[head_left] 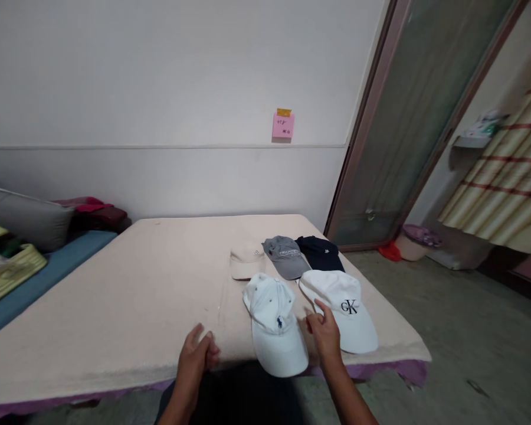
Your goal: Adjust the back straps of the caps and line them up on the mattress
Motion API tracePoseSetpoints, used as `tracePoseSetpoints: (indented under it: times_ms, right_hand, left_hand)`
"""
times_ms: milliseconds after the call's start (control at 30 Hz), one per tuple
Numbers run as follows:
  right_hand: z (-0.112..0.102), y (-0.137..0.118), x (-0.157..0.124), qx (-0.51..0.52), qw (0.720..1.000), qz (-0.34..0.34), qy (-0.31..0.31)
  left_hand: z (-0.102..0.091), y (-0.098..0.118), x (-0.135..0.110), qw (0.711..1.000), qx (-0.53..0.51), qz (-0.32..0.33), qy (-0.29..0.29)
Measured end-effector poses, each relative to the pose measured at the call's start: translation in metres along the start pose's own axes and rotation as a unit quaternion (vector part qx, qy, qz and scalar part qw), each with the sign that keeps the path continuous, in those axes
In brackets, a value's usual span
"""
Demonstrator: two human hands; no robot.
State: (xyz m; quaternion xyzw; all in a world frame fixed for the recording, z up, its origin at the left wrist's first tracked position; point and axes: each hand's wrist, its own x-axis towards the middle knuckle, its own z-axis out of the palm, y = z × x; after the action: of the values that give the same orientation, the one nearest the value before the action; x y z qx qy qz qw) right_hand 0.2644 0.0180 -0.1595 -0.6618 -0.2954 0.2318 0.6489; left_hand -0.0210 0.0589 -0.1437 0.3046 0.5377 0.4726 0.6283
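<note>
Just right of the middle, a white baseball cap [272, 321] with a small dark blue rider emblem lies at the front edge of the padded bed surface [159, 295], its brim reaching over the edge. My left hand [197, 353] hovers left of this cap, fingers loosely bent and apart, nothing visible in it. Between that cap and a second white cap [336, 301] with dark "CK"-like letters is my right hand [325, 332]. Its index finger points out, the others curl, and it holds nothing I can see. Whether it touches the lettered cap cannot be told.
Behind lie a beige cap [246, 261], a grey cap [285, 257] with lettering and a navy cap [321, 254]. Faint clear streaks mark the cloth near the beige cap. A grey cushion [30, 215] is at left; a pink note [283, 126] hangs on the wall.
</note>
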Motion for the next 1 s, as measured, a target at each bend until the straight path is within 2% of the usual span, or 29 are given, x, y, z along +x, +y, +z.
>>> tracePoseSetpoints:
  times_ms: [67,133,200,300,567,867,1000]
  right_hand:
    - [0.003,-0.041,-0.012,0.081,0.993,-0.008,-0.087]
    - [0.007,-0.083,-0.024,0.123,0.98,-0.053,-0.148]
    - [0.009,-0.117,-0.034,0.14,0.973,-0.097,-0.159]
    - [0.009,-0.146,-0.047,0.123,0.967,-0.147,-0.167]
    - [-0.001,-0.167,-0.066,0.068,0.957,-0.2,-0.197]
    - [-0.01,-0.171,-0.065,0.069,0.955,-0.196,-0.21]
    - [-0.016,-0.172,-0.065,0.089,0.956,-0.176,-0.219]
  left_hand:
    - [0.016,0.027,-0.021,0.989,0.082,0.121,-0.015]
    - [0.032,0.055,-0.045,0.969,0.121,0.211,-0.031]
    - [0.046,0.078,-0.068,0.952,0.147,0.265,-0.036]
    - [0.057,0.096,-0.092,0.936,0.171,0.305,-0.033]
    - [0.059,0.098,-0.121,0.918,0.193,0.345,-0.03]
    - [0.069,0.094,-0.133,0.903,0.226,0.365,-0.026]
    - [0.078,0.095,-0.136,0.914,0.205,0.349,-0.032]
